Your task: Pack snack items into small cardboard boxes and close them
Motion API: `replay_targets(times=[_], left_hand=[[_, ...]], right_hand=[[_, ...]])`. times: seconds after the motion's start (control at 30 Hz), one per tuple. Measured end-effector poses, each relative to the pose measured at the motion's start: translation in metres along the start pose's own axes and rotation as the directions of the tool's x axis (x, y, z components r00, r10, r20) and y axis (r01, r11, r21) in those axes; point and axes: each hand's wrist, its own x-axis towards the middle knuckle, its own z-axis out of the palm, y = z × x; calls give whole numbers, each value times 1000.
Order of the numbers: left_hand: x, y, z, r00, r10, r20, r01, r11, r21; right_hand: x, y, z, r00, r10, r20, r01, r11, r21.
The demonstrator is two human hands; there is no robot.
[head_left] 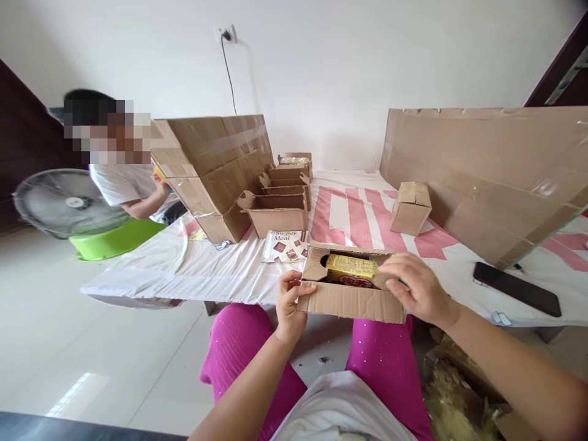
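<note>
left hand (290,305) gripping open carton (351,302) by its left end, right hand (419,286) pinching right flap (381,281), yellow box (351,267) lying inside.

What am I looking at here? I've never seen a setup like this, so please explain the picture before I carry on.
There is no machine here, just a person's two bare hands. The only picture comes from a camera worn on that person's head, looking forward and down, so the pink-clad legs are the wearer's.

The left hand holds the left end of an open carton. The right hand is at its other end, by a flap; its exact grip is unclear. Inside is a yellow box.

On the cloth-covered table are more open cartons, a packet, a small closed box and a dark phone. Another person is at the picture's left, near a fan.
</note>
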Motion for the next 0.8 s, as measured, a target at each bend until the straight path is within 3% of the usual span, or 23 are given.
replay_targets(times=[0.1,0.17,0.33,0.43,0.63,0.8], left_hand=[[1,2,-2,999,47,17,-48,997,59],[0,2,-6,995,81,63,-88,989,122],[-7,-1,-15,979,138,151,-167,965,202],[-13,0,-14,975,142,174,-178,960,215],[-21,10,-2,983,129,129,-161,944,289],[-23,17,-1,973,144,183,-200,919,339]], right_hand=[[9,-16,5,957,-93,273,100,995,-10],[11,-17,3,940,-92,327,123,990,-74],[8,-5,-17,984,11,180,60,921,-385],[-6,1,-20,974,146,175,-46,878,-477],[-38,2,-6,914,373,159,-298,884,-360],[-47,2,-5,896,389,216,-345,914,-215]])
